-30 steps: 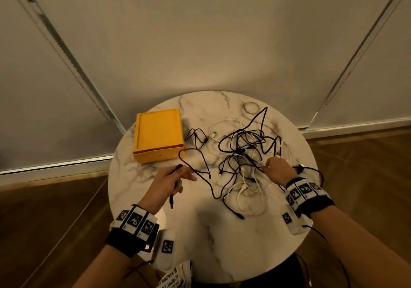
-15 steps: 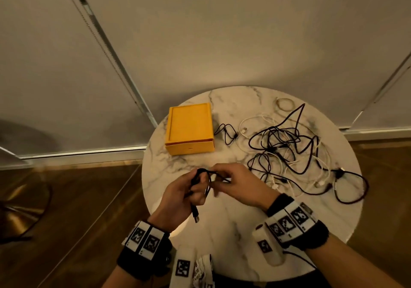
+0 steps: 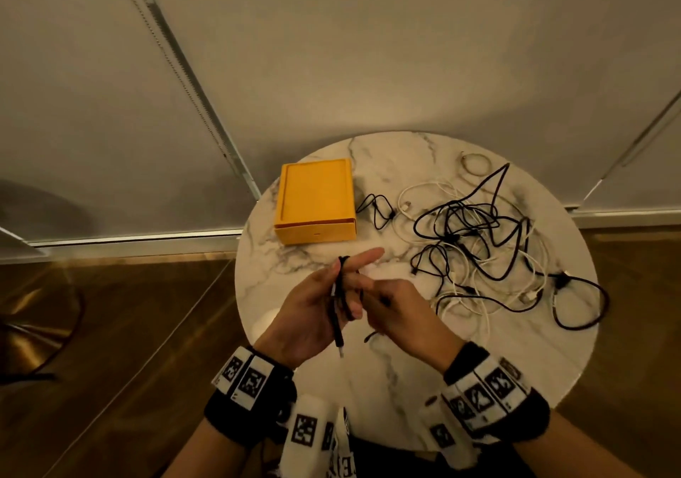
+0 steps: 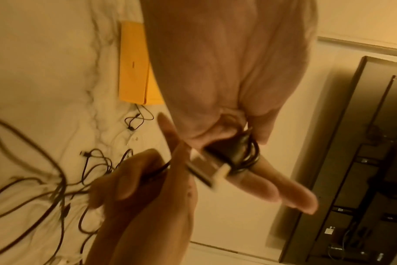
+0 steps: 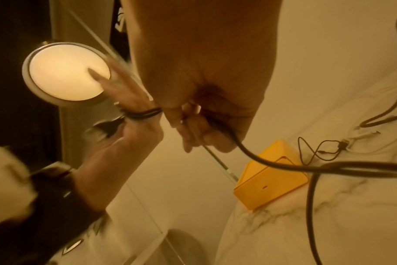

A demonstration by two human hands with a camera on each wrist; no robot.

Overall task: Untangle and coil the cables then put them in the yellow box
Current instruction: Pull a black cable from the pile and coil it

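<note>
My left hand is raised over the near part of the round marble table, two fingers held out straight. A black cable is looped round those fingers, and its plug end hangs down past the palm. In the left wrist view the thumb pins the plug against the coil. My right hand sits just right of it and pinches the cable's free length. The closed yellow box lies at the table's far left. A tangle of black and white cables covers the right half.
A short black cable lies beside the box. A small pale coil sits at the far edge. One black loop reaches the table's right rim. Wooden floor surrounds the table; a round lit lamp shows beyond my left hand.
My hands left the tangle and met in front of me with one black cable. The left fingers have straightened and the cable now wraps round them.
</note>
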